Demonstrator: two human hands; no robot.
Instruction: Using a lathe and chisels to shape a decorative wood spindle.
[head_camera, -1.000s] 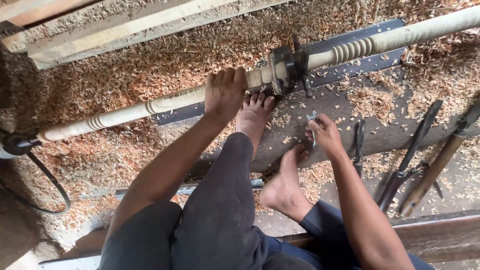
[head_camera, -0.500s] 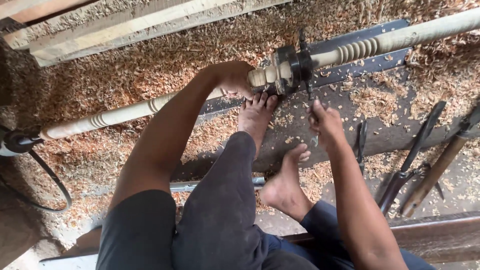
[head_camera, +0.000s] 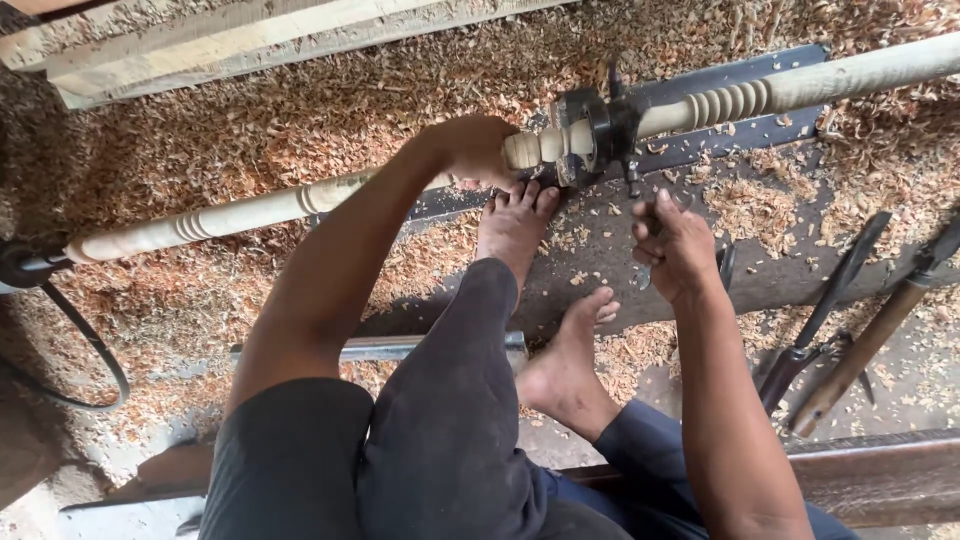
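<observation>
Pale turned wooden spindle runs across the shaving-strewn floor, through a dark metal steady rest. Our left hand wraps closed around the spindle just beside that rest. Our right hand clenches a small metal tool over the dark lathe bed. Long-handled chisels crowd the bed's right edge; our bare feet rest on it.

Soft, even daylight, no glare. My arms throw only faint shadows. Left edge falls dim. Focus sharp mid-frame; slight wide-angle bending toward the corners.
</observation>
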